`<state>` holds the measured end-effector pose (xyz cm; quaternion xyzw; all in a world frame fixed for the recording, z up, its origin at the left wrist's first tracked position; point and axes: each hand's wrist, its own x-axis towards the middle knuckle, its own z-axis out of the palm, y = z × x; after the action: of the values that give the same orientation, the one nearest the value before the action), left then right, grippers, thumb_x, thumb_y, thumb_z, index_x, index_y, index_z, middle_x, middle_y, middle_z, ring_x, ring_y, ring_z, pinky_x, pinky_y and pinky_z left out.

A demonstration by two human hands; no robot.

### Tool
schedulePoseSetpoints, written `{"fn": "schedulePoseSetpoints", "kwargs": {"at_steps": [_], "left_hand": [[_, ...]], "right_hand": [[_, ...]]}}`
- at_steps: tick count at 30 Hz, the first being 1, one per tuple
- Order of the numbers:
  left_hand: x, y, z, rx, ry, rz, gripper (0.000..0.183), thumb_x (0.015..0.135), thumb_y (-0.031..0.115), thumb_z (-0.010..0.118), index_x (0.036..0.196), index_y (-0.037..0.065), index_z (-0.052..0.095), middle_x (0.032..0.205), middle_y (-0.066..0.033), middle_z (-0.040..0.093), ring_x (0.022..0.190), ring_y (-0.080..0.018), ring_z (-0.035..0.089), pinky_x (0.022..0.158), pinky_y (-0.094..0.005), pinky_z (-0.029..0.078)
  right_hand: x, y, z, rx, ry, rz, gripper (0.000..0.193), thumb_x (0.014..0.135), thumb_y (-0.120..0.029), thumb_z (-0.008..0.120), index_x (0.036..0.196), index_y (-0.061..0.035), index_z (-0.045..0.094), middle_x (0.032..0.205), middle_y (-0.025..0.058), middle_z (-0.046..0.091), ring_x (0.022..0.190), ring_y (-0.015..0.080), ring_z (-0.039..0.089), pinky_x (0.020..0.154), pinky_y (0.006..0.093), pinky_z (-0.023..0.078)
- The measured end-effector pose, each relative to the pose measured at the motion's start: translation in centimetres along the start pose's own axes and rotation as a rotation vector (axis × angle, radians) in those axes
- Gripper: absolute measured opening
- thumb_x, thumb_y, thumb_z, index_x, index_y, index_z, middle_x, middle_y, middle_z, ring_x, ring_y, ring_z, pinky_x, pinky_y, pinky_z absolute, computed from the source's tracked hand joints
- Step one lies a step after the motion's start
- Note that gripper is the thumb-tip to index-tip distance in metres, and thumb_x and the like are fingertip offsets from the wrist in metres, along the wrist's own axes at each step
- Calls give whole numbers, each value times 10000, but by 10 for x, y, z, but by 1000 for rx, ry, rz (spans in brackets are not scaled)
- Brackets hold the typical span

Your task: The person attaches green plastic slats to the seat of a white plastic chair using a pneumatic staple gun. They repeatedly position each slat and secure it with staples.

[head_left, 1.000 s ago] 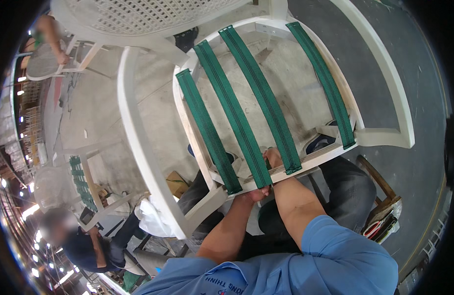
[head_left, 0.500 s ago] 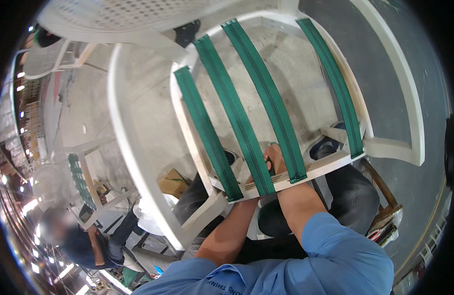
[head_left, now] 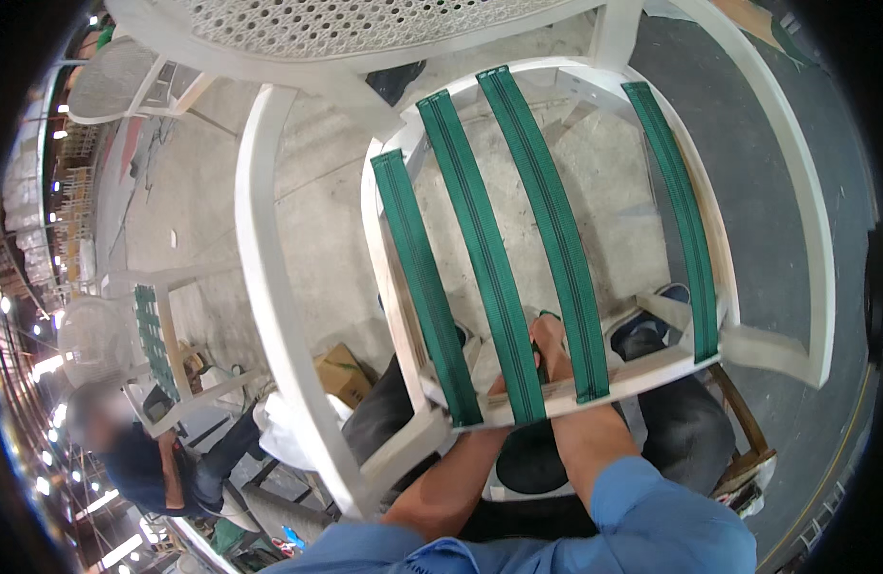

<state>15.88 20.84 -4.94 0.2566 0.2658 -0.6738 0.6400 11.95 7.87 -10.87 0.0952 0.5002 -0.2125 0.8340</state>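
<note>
Right hand [head_left: 551, 350] seen between green straps [head_left: 486, 258] | left hand [head_left: 497, 386] mostly hidden | both past chair rail [head_left: 649, 372] | grips: can't tell

Inside the seat frame [head_left: 652, 373], the widest opening lies toward three o'clock, between the third green strap [head_left: 563, 239] and the rightmost strap [head_left: 688, 220]. The right hand [head_left: 553, 354] crowds a narrower slot from beneath at six. Armrests [head_left: 260, 239] bar nine and three; the chair back [head_left: 336, 29] blocks eleven.
</note>
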Motion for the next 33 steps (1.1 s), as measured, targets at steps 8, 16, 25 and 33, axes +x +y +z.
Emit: {"fn": "schedulePoseSetpoints", "kwargs": {"at_steps": [8, 16, 25, 33], "left_hand": [[-4, 3, 19, -7, -67, 37, 331, 937, 220, 671, 1231, 88, 597, 1061, -37, 643, 855, -146, 617, 655, -291, 537], [-12, 4, 25, 0, -121, 44, 328, 926, 226, 692, 1219, 108, 604, 1017, -26, 632, 843, -141, 583, 674, -287, 515], [-10, -8, 25, -43, -193, 48, 326, 913, 233, 717, 1204, 130, 613, 968, -14, 620, 829, -136, 544, 696, -282, 489], [-9, -4, 29, 34, -233, 131, 208, 955, 171, 629, 1062, -6, 608, 871, -67, 658, 737, -152, 661, 609, -298, 559]], "right_hand": [[5, -2, 2, -25, 4, 19, 558, 979, -573, 443, 1009, -56, 648, 818, 38, 662, 547, 167, 574, 515, 315, 507], [7, -6, -1, -47, -6, -3, 559, 976, -569, 456, 1018, -46, 648, 819, 41, 660, 541, 167, 570, 507, 311, 503], [4, -5, -3, -61, 10, -7, 561, 974, -564, 472, 1027, -34, 647, 819, 44, 658, 534, 167, 567, 499, 307, 499], [-20, -7, -16, -100, 39, -33, 563, 971, -559, 485, 1035, -24, 647, 820, 47, 657, 528, 167, 563, 491, 303, 495]]}}
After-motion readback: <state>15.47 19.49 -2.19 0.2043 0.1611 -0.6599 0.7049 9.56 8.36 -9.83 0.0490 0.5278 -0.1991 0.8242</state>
